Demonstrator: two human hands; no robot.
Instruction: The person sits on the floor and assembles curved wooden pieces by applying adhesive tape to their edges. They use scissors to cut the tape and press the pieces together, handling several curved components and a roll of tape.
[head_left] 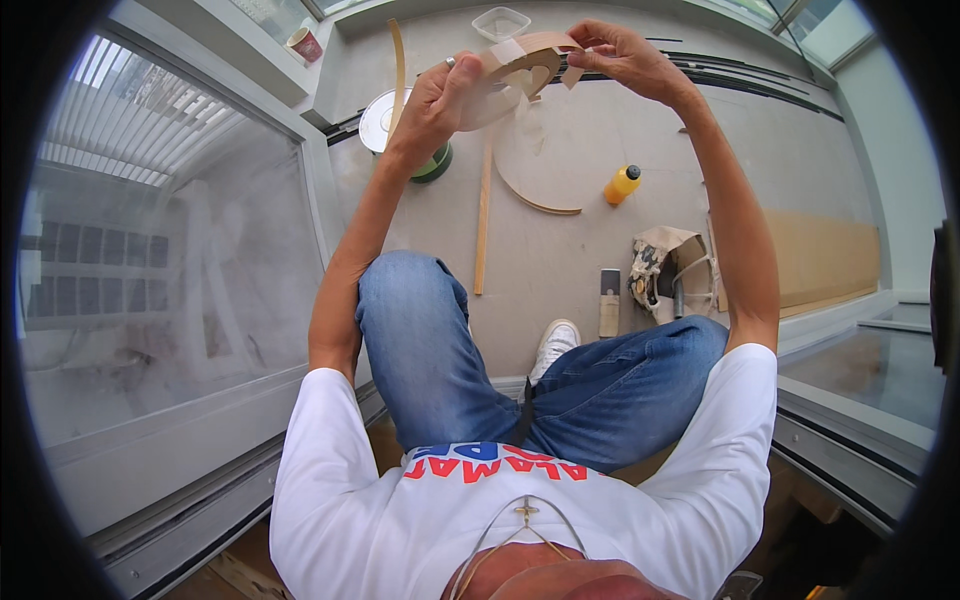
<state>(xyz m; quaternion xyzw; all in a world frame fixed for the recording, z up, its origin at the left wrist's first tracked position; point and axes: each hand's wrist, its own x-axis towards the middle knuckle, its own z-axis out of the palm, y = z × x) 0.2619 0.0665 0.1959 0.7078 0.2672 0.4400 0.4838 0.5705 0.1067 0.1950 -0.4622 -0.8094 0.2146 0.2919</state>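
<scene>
head-worn fisheye, looking steeply down over own torso, knees, raised hands, floor beyond

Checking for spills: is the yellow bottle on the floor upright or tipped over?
Tipped over. The yellow bottle lies on its side on the floor, dark cap pointing up-right in the picture.

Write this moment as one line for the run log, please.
left hand: holds curved wood piece | right hand: pinches tape strip | yellow bottle: on floor
</scene>
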